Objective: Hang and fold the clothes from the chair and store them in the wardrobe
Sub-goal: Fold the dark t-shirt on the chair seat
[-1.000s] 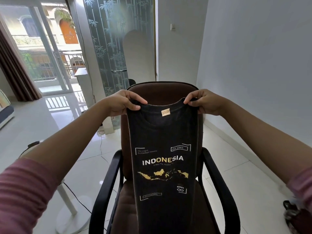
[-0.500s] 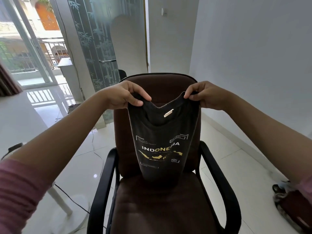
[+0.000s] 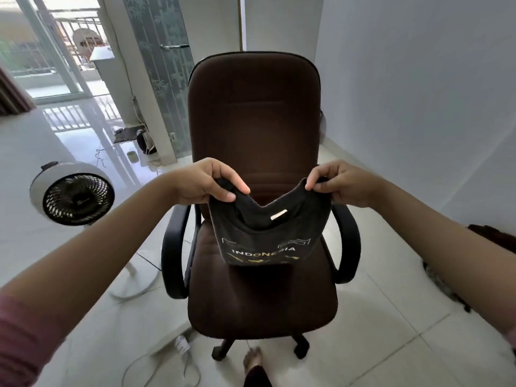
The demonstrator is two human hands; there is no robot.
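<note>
Both hands hold a folded black T-shirt in the air above the seat of the brown office chair. The left hand has its grip pinched on the shirt's left top corner, and the right hand pinches the right corner. The collar sags between them. A white fan stands on the tiled floor to the left.

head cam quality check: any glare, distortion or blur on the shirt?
Head view: daylight from the glass doors glares off the floor tiles; wide-angle bends the chair and walls; the black T-shirt print is readable but slightly soft.
</note>
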